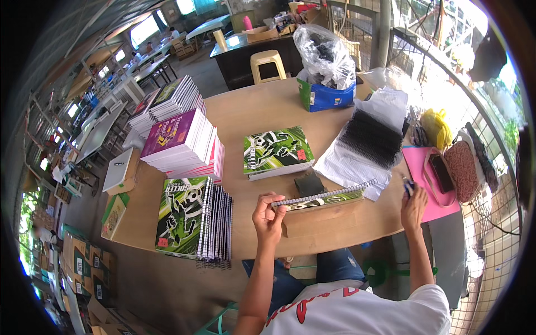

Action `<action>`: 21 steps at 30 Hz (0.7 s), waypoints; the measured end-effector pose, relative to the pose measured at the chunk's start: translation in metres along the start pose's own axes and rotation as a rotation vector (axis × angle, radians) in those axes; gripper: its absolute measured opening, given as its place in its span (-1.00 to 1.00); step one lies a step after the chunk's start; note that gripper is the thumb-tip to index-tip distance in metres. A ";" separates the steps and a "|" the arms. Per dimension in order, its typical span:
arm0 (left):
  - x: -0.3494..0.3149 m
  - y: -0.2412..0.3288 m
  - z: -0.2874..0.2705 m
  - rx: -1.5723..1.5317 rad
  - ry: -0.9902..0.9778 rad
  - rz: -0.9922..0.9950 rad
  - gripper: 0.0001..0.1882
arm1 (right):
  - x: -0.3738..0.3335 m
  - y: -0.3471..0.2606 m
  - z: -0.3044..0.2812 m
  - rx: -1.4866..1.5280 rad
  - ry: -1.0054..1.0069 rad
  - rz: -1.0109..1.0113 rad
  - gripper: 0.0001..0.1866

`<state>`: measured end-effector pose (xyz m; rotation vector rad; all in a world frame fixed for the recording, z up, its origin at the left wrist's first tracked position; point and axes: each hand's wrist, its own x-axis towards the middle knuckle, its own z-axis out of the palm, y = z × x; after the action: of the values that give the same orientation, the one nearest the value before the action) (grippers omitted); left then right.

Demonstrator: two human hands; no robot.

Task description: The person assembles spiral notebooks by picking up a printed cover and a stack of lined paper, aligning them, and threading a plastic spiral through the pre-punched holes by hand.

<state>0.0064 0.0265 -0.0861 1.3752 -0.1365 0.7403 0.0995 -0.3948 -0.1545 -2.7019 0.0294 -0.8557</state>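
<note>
My left hand (269,216) pinches one end of a spiral notebook (329,200), which stands on edge with its coil upward at the near side of the table. Off to the right, my right hand (414,207) is closed around a small dark blue tool, mostly hidden by the fingers, whose kind I cannot make out. Just beyond the held notebook lies a small dark block (310,185). A stack of green soccer-cover notebooks (279,151) sits behind it. Black plastic binding coils (371,139) lie in a bunch on white wrapping (346,162).
Coil-bound green notebooks (187,218) are piled at the near left, with purple-covered book stacks (178,137) behind. A blue box with a plastic bag (329,92) stands at the far edge. On the right, a pink folder (419,167) bears a phone (441,173) beside a brown pouch (467,170).
</note>
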 end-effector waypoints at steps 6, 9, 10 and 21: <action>-0.003 -0.002 -0.001 0.026 0.002 -0.129 -0.83 | 0.065 -0.046 -0.056 0.070 -0.080 -0.031 -0.63; -0.003 -0.007 -0.002 0.018 0.001 -0.147 -0.85 | 0.084 -0.036 -0.055 -0.317 -0.503 -0.068 -0.56; -0.001 -0.007 -0.004 0.021 0.023 -0.060 -0.86 | 0.089 -0.036 -0.057 -0.383 -0.561 -0.082 -0.54; 0.000 -0.001 -0.001 0.055 0.023 -0.062 -0.82 | 0.124 -0.193 -0.158 0.275 -0.180 -0.949 -0.29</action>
<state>0.0070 0.0275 -0.0873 1.4167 -0.0552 0.7125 0.0981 -0.2696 0.0944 -2.4374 -1.3769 -0.7327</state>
